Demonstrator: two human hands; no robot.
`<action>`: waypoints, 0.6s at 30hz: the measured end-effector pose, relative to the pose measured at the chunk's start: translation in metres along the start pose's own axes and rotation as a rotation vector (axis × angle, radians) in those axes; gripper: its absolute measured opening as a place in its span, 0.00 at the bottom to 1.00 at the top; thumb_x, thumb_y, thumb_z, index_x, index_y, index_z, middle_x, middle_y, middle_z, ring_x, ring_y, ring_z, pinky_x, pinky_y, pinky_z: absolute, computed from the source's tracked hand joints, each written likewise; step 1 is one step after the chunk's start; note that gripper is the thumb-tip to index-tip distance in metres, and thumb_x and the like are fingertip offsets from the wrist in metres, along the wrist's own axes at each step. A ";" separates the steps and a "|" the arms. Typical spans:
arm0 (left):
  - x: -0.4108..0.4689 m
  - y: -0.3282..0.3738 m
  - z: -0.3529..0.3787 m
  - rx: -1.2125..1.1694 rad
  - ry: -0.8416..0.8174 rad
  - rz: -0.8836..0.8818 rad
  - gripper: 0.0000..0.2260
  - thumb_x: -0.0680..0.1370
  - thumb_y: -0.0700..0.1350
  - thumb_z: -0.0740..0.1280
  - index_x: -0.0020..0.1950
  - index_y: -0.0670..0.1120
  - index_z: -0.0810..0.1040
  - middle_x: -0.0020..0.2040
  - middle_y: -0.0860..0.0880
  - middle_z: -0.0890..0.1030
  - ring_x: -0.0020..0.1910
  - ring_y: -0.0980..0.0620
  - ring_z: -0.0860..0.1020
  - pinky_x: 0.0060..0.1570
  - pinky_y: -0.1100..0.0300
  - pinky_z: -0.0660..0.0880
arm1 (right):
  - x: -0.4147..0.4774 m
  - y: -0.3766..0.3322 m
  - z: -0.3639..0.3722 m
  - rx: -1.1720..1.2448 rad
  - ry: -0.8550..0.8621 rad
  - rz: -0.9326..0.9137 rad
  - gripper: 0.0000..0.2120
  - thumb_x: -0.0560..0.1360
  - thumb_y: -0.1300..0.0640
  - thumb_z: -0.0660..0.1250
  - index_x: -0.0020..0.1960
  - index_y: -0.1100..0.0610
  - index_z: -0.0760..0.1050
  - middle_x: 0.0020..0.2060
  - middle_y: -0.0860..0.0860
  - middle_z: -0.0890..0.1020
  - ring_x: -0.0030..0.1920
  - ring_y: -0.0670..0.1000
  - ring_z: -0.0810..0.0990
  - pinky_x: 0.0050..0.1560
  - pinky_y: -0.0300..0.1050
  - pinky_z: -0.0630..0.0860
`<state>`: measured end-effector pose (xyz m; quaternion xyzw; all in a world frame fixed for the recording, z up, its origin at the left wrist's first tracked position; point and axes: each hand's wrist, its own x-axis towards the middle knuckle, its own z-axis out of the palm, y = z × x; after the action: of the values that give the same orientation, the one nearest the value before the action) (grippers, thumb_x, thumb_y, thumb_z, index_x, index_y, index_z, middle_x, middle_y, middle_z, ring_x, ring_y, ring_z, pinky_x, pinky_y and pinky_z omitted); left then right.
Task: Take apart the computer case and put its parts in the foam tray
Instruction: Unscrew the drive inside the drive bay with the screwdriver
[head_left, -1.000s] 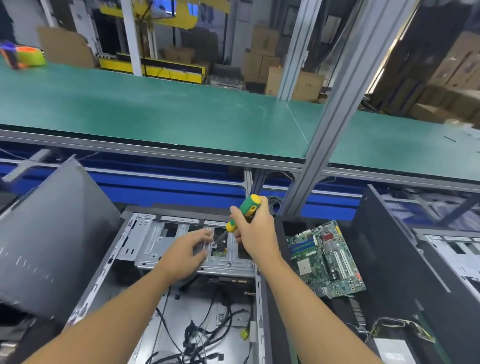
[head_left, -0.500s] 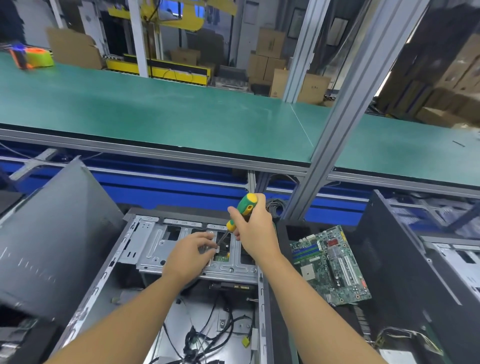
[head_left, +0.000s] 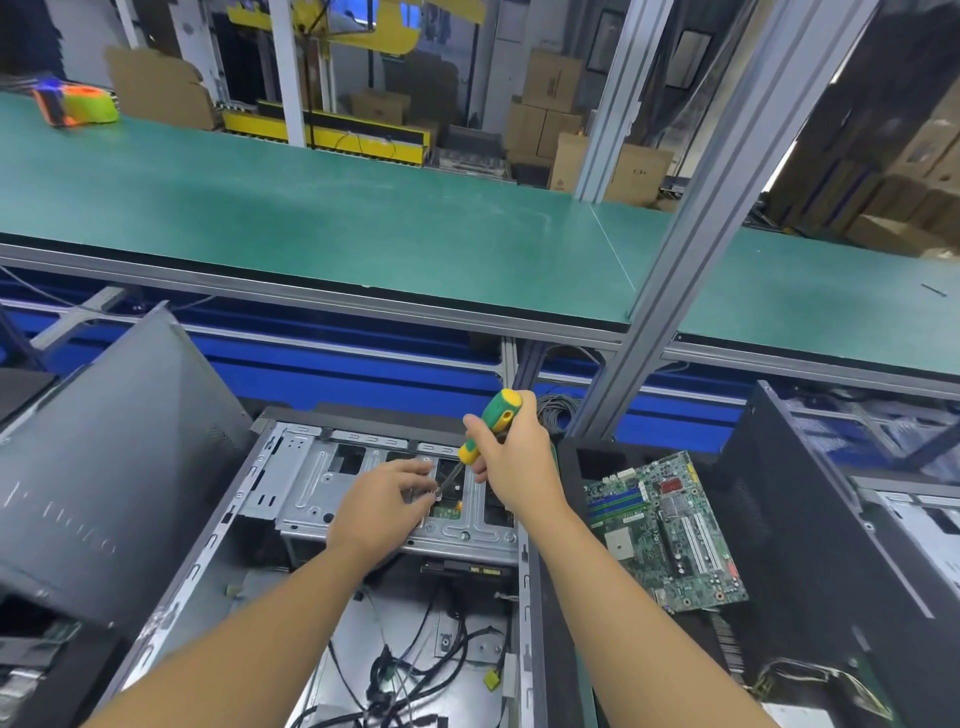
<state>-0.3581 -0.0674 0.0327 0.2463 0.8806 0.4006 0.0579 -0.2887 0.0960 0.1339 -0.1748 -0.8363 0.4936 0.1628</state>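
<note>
The open computer case (head_left: 244, 525) lies flat before me, with its silver drive cage (head_left: 311, 483) at the far end and loose black cables (head_left: 415, 675) inside. My right hand (head_left: 511, 457) grips a green and yellow screwdriver (head_left: 491, 423), whose tip points down into the cage. My left hand (head_left: 384, 506) rests on the cage, its fingertips pinching at the screwdriver tip. A green motherboard (head_left: 670, 530) lies in the dark foam tray (head_left: 576, 457) to the right of the case.
A grey side panel (head_left: 104, 467) leans at the left. Another dark case (head_left: 810, 519) stands at the right. A green bench top (head_left: 311, 218) runs across behind, with a slanted aluminium post (head_left: 691, 249) rising from it. Cardboard boxes are stacked far back.
My left fingers have closed in on the screwdriver tip at the drive cage. The right hand and screwdriver stay in about the same place.
</note>
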 end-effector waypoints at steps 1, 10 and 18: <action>0.000 0.000 0.000 0.005 0.001 -0.001 0.08 0.76 0.49 0.72 0.54 0.54 0.86 0.62 0.64 0.79 0.57 0.65 0.76 0.61 0.61 0.74 | 0.000 0.000 0.000 0.005 0.001 0.000 0.15 0.79 0.47 0.68 0.57 0.50 0.64 0.39 0.55 0.81 0.29 0.46 0.81 0.30 0.39 0.80; 0.000 0.002 0.000 0.006 0.019 -0.020 0.05 0.77 0.50 0.71 0.51 0.56 0.86 0.60 0.65 0.79 0.54 0.65 0.77 0.56 0.60 0.76 | 0.002 -0.002 0.003 -0.019 0.014 -0.010 0.16 0.79 0.46 0.68 0.59 0.49 0.63 0.40 0.53 0.81 0.30 0.46 0.81 0.32 0.42 0.82; 0.001 0.002 0.001 -0.020 0.046 -0.028 0.05 0.76 0.49 0.72 0.49 0.55 0.86 0.58 0.66 0.80 0.51 0.66 0.78 0.54 0.62 0.76 | 0.002 -0.020 0.012 -0.319 -0.151 -0.179 0.20 0.77 0.41 0.69 0.54 0.47 0.59 0.38 0.50 0.78 0.37 0.52 0.80 0.33 0.45 0.77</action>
<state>-0.3576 -0.0653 0.0331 0.2241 0.8811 0.4139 0.0459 -0.2988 0.0782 0.1464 -0.0859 -0.9259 0.3500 0.1130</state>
